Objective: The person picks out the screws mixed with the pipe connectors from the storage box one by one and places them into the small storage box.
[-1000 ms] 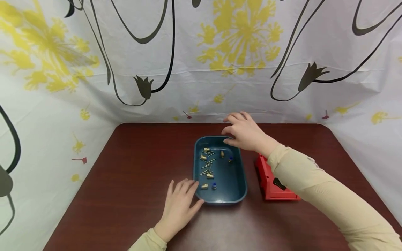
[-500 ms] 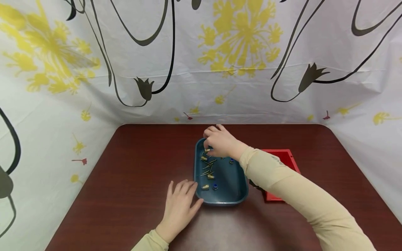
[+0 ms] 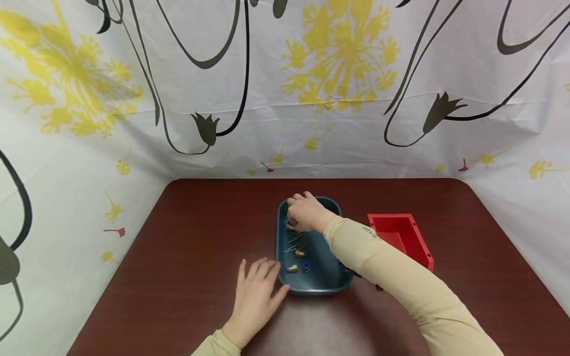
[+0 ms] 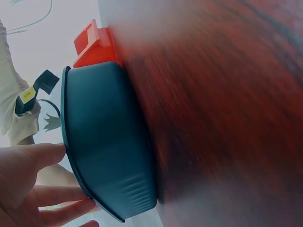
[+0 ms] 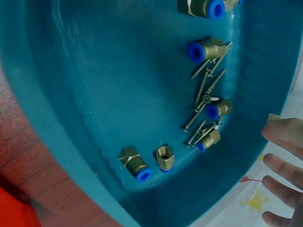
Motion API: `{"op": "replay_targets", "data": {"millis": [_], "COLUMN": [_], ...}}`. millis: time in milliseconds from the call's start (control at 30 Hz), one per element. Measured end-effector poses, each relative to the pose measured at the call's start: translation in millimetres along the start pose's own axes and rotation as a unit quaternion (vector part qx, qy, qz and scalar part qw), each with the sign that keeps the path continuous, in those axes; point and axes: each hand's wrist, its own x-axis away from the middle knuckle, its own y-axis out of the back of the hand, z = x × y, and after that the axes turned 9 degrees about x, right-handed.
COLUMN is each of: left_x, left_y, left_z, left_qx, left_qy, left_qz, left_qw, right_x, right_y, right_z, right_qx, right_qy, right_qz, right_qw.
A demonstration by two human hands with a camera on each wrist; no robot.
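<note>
A blue-green tray (image 3: 327, 264) lies on the table with brass push-in fittings (image 5: 135, 165) with blue collars and several screws (image 5: 203, 101) inside. My right hand (image 3: 307, 213) reaches down over its far left part, close to the fittings there. In the right wrist view the fingers of that hand (image 5: 286, 170) are spread beside the tray's rim, and nothing shows between them. My left hand (image 3: 256, 299) is at the near left corner, fingers extended. Seen from the left wrist, thumb and fingertips touch the rim of the tray (image 4: 109, 127).
A red bin (image 3: 416, 242) stands to the right of the tray, partly behind my right sleeve (image 3: 387, 267). A dark device (image 4: 31, 97) is strapped to the right wrist. Patterned cloth (image 3: 267, 118) hangs behind the brown table (image 3: 213, 232).
My right hand has moved left from above the tray's far right corner and lowered over the fittings at far left. The left hand has stayed at the rim.
</note>
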Motion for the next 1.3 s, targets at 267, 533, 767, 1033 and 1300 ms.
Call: {"op": "replay_targets", "data": {"millis": [267, 533, 767, 1033, 1300], "left_x": [0.2, 0.0, 0.1, -0.7, 0.2], "left_y": [0.4, -0.2, -0.3, 0.3, 0.3], "left_z": [1.1, 0.5, 0.5, 0.3, -0.6], "left_qx": [-0.001, -0.005, -0.005, -0.010, -0.004], "left_qy": [0.002, 0.006, 0.007, 0.003, 0.006], "left_qz": [0.001, 0.006, 0.006, 0.003, 0.004], "left_qw": [1.0000, 1.0000, 0.9999, 0.9999, 1.0000], "right_x": [-10.2, -16.5, -19.4, -21.0, -23.4], "right_y": [-5, -22, -37, -40, -43], "right_z": [6, 4, 5, 7, 11], "right_qx": [0.004, 0.004, 0.016, 0.033, 0.045], "right_qy": [-0.027, -0.054, -0.072, -0.084, -0.090], "right_qz": [0.047, 0.075, 0.071, 0.068, 0.084], "right_qw": [0.9985, 0.9957, 0.9948, 0.9936, 0.9914]}}
